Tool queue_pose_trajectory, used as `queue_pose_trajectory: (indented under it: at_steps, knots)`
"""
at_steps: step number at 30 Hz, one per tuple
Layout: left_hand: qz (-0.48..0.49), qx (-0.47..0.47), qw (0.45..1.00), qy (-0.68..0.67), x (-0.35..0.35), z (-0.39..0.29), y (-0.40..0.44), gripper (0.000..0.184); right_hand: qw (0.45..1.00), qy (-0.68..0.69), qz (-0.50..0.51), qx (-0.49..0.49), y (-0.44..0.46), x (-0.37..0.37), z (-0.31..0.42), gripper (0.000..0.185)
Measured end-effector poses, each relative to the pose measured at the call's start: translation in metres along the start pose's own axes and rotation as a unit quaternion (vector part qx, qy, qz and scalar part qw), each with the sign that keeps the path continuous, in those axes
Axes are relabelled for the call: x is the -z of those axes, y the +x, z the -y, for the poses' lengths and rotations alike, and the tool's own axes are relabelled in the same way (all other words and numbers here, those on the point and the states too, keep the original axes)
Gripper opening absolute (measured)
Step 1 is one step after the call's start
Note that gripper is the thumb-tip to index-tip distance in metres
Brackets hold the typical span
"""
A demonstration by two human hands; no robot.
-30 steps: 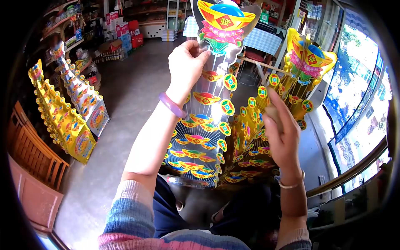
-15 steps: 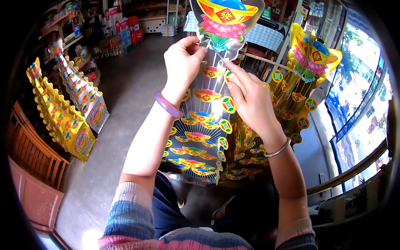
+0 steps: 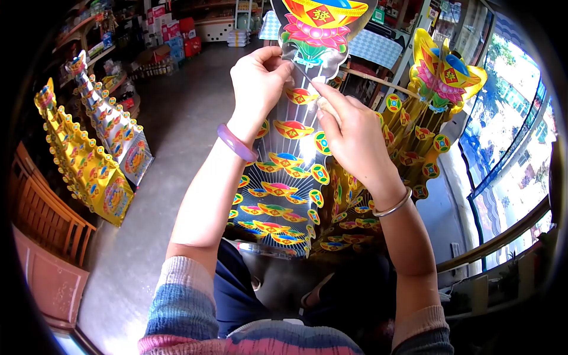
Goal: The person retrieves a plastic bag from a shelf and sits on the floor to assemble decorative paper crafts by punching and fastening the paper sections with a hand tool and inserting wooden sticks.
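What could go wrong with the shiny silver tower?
The thin thing between the right hand and left hand might slip and poke a finger, or scratch the silver tower. The gold tower stands close beside it, so a bump could perhaps knock it.

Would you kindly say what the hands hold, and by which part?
The left hand pinches the silver decoration by its narrow neck; what, if anything, the right hand holds is unclear.

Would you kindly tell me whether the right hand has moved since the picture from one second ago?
Yes: judged against the gold decoration on the right, the right hand has moved left and up, now overlapping the silver decoration.
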State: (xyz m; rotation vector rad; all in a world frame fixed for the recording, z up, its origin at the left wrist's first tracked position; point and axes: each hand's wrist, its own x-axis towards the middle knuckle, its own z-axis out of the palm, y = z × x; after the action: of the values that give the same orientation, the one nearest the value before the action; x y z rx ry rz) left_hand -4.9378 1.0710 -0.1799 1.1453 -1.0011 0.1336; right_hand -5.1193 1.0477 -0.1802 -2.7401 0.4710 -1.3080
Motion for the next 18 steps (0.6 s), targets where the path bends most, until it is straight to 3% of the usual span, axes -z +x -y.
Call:
queue_pose_trajectory:
  at_steps: [8,18]
  knots:
    - [0.003,-0.003,1.000,-0.012,0.000,0.001,-0.001,0.026,1.000,0.007,-0.004,0.021,-0.001,-0.003,-0.004,0.040]
    - [-0.013,-0.073,0.997,-0.004,-0.002,0.006,-0.001,0.021,0.998,0.018,-0.036,0.057,0.003,-0.006,-0.009,0.032]
